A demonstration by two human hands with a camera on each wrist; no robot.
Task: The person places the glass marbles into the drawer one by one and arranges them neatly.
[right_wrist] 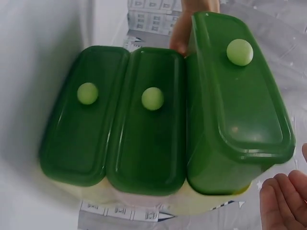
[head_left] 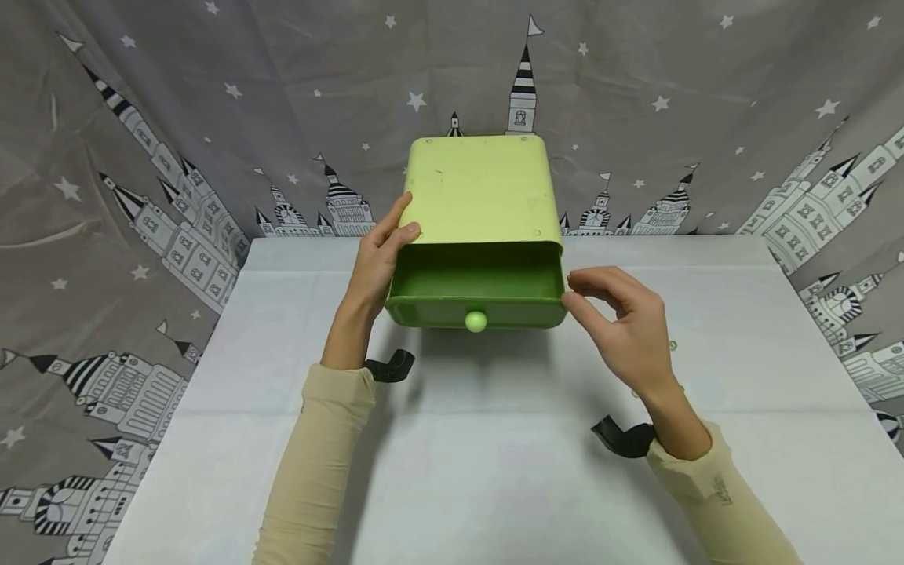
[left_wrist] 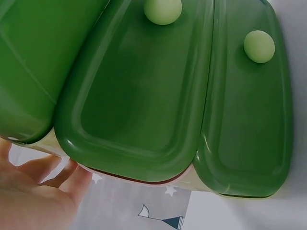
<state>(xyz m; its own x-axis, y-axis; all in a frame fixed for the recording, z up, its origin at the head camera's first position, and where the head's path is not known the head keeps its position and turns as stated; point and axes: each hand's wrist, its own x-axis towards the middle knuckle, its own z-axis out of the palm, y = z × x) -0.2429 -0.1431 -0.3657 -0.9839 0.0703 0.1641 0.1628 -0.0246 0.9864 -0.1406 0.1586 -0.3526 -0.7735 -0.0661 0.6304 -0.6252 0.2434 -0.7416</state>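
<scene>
A small cabinet with a pale yellow-green top (head_left: 482, 188) stands in the middle of the table, its knobs facing me. Its green top drawer (head_left: 477, 312) is pulled out, and the visible inside of it holds nothing. Below it, the middle drawer (left_wrist: 134, 105) and the bottom drawer (right_wrist: 84, 129) are closed. My left hand (head_left: 373, 259) presses its fingers to the cabinet's left side, the thumb tip at the top edge. At the drawer's right front corner is my right hand (head_left: 625, 326), its thumb and fingers loosely bent with a gap between them.
Several small greenish round bits, one of them a small disc (head_left: 672, 345), show on the white table (head_left: 487, 486) near my right wrist. A grey curtain (head_left: 318, 47) printed with castles and stars hangs behind and beside the table. Black curved camera mounts (head_left: 625, 439) stick out from both wrists.
</scene>
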